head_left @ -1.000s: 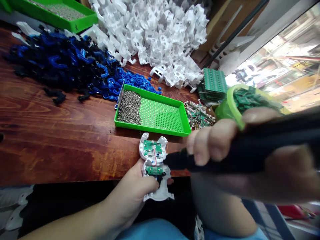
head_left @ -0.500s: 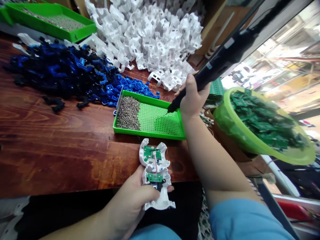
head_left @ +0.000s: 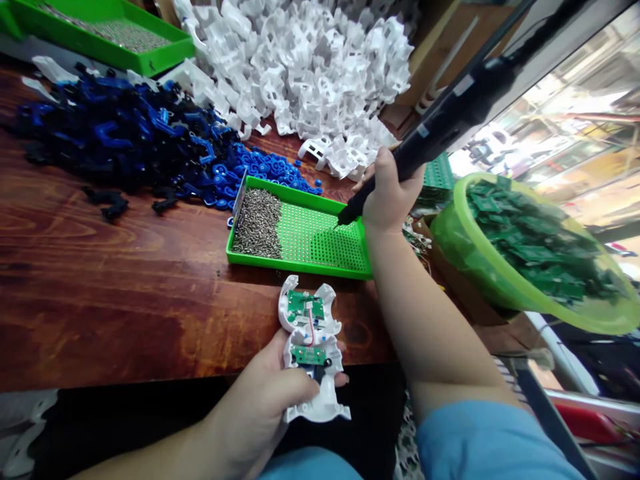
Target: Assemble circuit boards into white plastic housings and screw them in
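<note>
My left hand (head_left: 280,387) is closed round the lower part of a white plastic housing (head_left: 327,397), its thumb pressed on the inner side. Two green circuit boards, joined by a red wire, sit inside the housing. Fingers of my right hand (head_left: 390,197) wrap round a black electric screwdriver (head_left: 430,133), which slants down to the left. Its thin tip is over the right part of a green perforated tray (head_left: 300,267). Small metal screws (head_left: 257,223) are heaped in the tray's left end.
White shells (head_left: 310,73) are piled at the back. Blue and black parts (head_left: 125,133) lie at the left, below another green tray (head_left: 150,63) of screws. A yellow-green basket (head_left: 460,247) of circuit boards is at the right, beside stacked green boards (head_left: 439,175).
The screwdriver and my right hand have shifted very slightly right, with the tip still over the tray. My left hand keeps its hold on the housing. The view has shifted a little.
</note>
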